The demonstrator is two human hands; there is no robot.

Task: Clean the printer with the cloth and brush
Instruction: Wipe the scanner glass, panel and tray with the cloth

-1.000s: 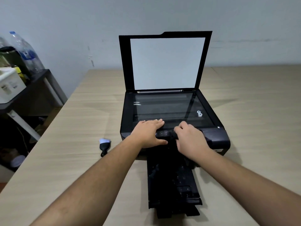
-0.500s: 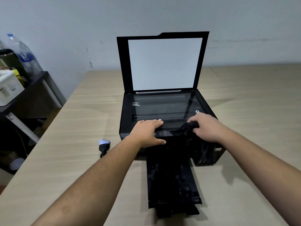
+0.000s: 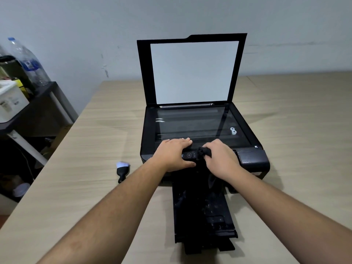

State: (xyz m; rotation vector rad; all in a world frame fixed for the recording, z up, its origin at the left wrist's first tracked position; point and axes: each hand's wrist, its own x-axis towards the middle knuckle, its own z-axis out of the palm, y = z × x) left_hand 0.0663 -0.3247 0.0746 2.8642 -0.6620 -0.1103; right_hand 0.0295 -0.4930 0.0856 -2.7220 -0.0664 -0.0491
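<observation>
A black printer (image 3: 253, 161) stands on the wooden table with its scanner lid (image 3: 194, 71) raised upright and its paper tray (image 3: 202, 212) pulled out toward me. My left hand (image 3: 174, 154) lies flat on the front edge, beside the control panel, fingers spread and holding nothing. My right hand (image 3: 221, 159) grips a bunched black cloth (image 3: 204, 152) and presses it on the front panel just right of the buttons. A small brush (image 3: 122, 169) with a black handle and pale bristles lies on the table left of the printer, untouched.
The table's left edge (image 3: 57, 159) drops to a dark side shelf (image 3: 32, 103) with a white box (image 3: 10, 101) and a plastic bottle (image 3: 28, 61). A grey wall stands close behind the printer. Bare table surface extends to the right.
My right hand with the cloth swept right along the front panel to the printer's right corner, then came back left to the middle. My left hand stayed in place.
</observation>
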